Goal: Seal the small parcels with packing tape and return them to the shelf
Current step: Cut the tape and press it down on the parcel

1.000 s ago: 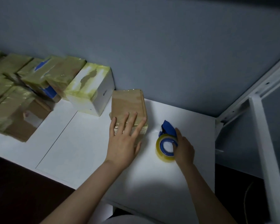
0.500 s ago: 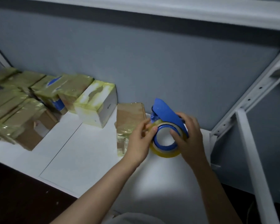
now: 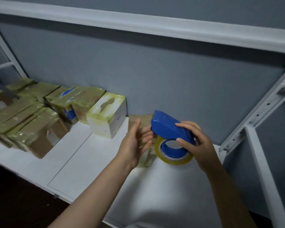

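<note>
We judge most of the work done, with taped parcels [image 3: 38, 116] lying left of the white box [image 3: 108, 117], while just right of it one brown parcel [image 3: 144, 120] sits behind our open, empty left hand [image 3: 135, 143] and our right hand [image 3: 200, 145] grips the tape dispenser [image 3: 169, 127].

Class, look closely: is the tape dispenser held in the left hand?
No, the right hand grips the dispenser, while the left hand is open beside it.

The left hand [image 3: 134, 145] and right hand [image 3: 200, 146] are bare, as are both forearms [image 3: 92, 195] down to the frame's edge. The nails [image 3: 179, 140] are short and plain (the right thumb's shows most clearly).
</note>
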